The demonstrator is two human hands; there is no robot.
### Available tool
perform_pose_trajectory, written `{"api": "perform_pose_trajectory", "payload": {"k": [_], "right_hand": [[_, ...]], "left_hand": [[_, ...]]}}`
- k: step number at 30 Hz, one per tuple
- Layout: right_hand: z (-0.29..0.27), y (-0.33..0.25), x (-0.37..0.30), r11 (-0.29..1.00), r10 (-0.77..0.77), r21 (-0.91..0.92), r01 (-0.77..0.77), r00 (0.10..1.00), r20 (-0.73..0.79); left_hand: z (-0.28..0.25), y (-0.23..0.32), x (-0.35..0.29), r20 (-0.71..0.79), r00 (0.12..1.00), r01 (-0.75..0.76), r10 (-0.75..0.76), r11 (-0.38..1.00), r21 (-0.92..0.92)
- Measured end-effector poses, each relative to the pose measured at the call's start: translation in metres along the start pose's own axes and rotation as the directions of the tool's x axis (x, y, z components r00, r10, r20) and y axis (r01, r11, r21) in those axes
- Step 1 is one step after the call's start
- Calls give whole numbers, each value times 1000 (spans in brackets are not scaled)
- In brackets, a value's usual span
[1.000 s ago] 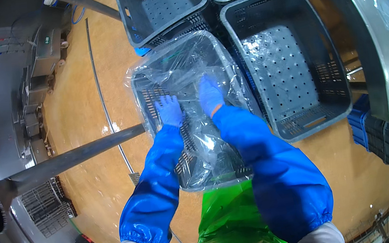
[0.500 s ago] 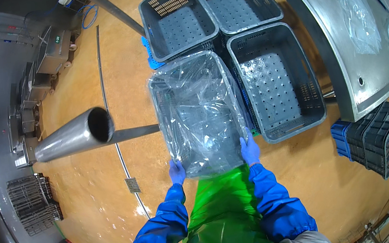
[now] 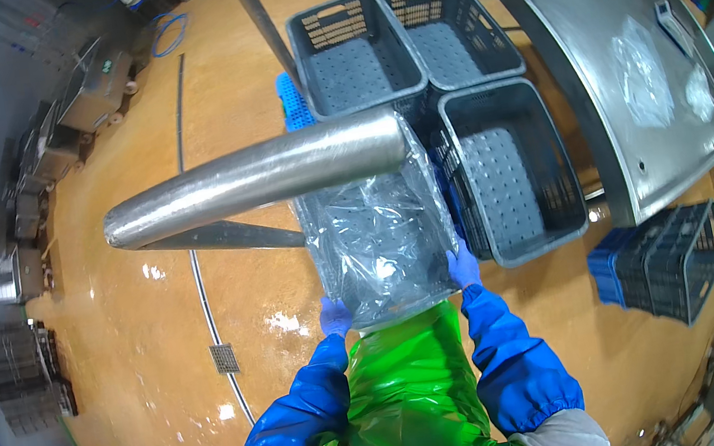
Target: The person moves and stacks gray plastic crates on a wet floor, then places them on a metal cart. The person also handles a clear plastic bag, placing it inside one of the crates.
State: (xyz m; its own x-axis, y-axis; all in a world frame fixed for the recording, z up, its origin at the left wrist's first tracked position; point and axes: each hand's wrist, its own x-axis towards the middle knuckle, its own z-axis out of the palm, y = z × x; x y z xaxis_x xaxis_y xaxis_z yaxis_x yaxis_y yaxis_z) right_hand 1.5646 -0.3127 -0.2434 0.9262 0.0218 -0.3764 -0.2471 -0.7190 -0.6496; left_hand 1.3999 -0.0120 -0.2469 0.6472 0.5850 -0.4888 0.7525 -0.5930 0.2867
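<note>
A grey plastic crate (image 3: 375, 220) draped with a clear plastic liner (image 3: 370, 253) stands close in front of me. My left hand (image 3: 334, 315), in a bluish-purple glove, closes on the crate's near left side over the liner. On the near right side my right hand (image 3: 462, 265), gloved alike, grips the crate with its fingers on the liner. A thick steel pipe (image 3: 259, 177) crosses in front of the crate and hides its far part. The liner looks wrinkled and shiny, and the crate's walls show through it.
Two grey crates (image 3: 358, 68) (image 3: 445, 37) stand beyond, another grey crate (image 3: 507, 184) to the right. A steel table (image 3: 563, 30) with clear plastic bags (image 3: 643, 82) runs along the right. Crates (image 3: 664, 262) lie stacked below it. A drain grate (image 3: 225, 358) sits in the floor at left.
My view has shifted, so the steel pipe now overlaps the far part of the lined crate. Both hands stay on the crate's near sides.
</note>
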Motion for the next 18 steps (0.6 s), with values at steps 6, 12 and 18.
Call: {"api": "perform_pose_trajectory", "payload": {"k": [6, 12, 18], "right_hand": [[2, -18, -8, 975, 200, -106, -193, 977, 66], [-10, -25, -24, 964, 176, -203, -171, 984, 6], [-121, 1, -29, 996, -39, -91, 24, 985, -171]], "left_hand": [[-14, -22, 6, 106, 979, -171, 173, 985, -26], [-35, -21, 7, 185, 958, -180, 217, 964, -198], [-14, -87, 17, -273, 950, -192, 154, 974, -119]]}}
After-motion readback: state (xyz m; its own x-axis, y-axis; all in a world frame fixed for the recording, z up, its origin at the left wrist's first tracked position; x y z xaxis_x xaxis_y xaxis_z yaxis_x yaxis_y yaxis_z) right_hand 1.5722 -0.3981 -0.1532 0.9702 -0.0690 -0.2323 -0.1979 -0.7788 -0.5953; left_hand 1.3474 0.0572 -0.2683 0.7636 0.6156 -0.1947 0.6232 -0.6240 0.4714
